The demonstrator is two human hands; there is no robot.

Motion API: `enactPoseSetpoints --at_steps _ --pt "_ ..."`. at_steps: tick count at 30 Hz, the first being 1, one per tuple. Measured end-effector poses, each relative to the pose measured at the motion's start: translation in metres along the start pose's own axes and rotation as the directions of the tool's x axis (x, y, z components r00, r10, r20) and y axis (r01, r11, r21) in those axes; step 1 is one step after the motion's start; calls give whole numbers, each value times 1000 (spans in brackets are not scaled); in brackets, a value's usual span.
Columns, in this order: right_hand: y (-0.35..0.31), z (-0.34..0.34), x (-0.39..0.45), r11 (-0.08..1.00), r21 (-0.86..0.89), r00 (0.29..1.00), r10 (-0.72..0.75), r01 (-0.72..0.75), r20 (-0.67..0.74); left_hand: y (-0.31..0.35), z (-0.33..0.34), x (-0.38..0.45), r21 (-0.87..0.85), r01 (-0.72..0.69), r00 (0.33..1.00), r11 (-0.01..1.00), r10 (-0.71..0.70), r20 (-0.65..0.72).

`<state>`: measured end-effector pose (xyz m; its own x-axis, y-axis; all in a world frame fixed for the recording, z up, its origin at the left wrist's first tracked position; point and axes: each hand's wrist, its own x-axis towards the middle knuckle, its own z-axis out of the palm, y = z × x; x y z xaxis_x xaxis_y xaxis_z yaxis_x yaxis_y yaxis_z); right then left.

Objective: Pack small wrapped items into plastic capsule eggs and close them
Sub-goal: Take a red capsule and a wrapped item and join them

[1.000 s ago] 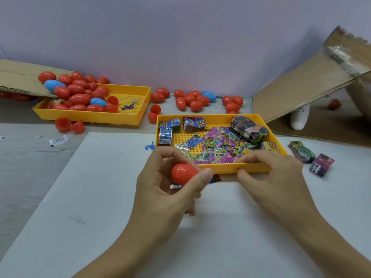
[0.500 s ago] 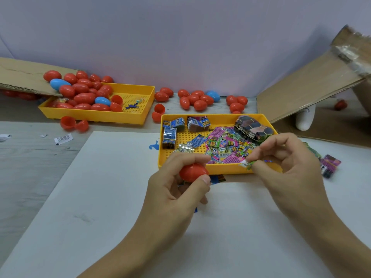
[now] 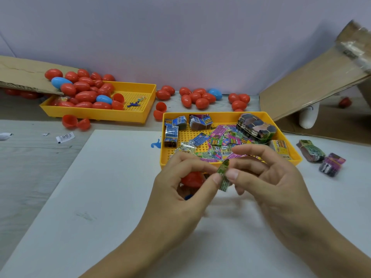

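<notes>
My left hand (image 3: pixel 180 189) cradles a red capsule egg (image 3: pixel 191 179) in its curled fingers, and its thumb and forefinger also touch a small green wrapped item (image 3: pixel 223 174). My right hand (image 3: pixel 269 177) pinches that same wrapped item between thumb and fingers. Both hands meet over the white sheet, just in front of the near yellow tray (image 3: pixel 289 157), which is filled with several colourful wrapped packets (image 3: pixel 218 143). Most of the egg is hidden by my left fingers.
A second yellow tray (image 3: pixel 104 114) at the back left holds several red and blue eggs. Loose red eggs (image 3: pixel 197 98) lie along the back wall, open halves (image 3: pixel 75 122) by the left tray. Cardboard (image 3: pixel 313 87) leans at the right; two packet bundles (image 3: pixel 321 157) lie right of the near tray.
My right hand lifted a small wrapped item out of the near tray and brought it left to my left hand. The left hand, still holding the red egg, now also touches the item.
</notes>
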<state>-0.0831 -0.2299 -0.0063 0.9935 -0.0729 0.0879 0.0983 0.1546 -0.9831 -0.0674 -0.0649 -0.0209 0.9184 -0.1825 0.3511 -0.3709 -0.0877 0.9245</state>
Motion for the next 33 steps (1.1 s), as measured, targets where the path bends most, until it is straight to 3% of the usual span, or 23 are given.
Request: enactPoseSetpoints --at_steps 12,15,22,33 --pt "-8 6 -6 989 -149 1000 -4 6 16 -1 -4 2 -164 94 995 982 -96 -5" --pt "-7 6 -8 983 -181 1000 -27 28 6 -1 -5 2 -149 63 998 987 -65 -11" --pt "-6 10 -11 974 -219 997 70 -65 18 0 -1 -2 11 -105 994 994 105 -10" --pt "-7 6 -7 980 9 971 197 -200 135 -2 1 -6 103 -205 964 973 219 -150"
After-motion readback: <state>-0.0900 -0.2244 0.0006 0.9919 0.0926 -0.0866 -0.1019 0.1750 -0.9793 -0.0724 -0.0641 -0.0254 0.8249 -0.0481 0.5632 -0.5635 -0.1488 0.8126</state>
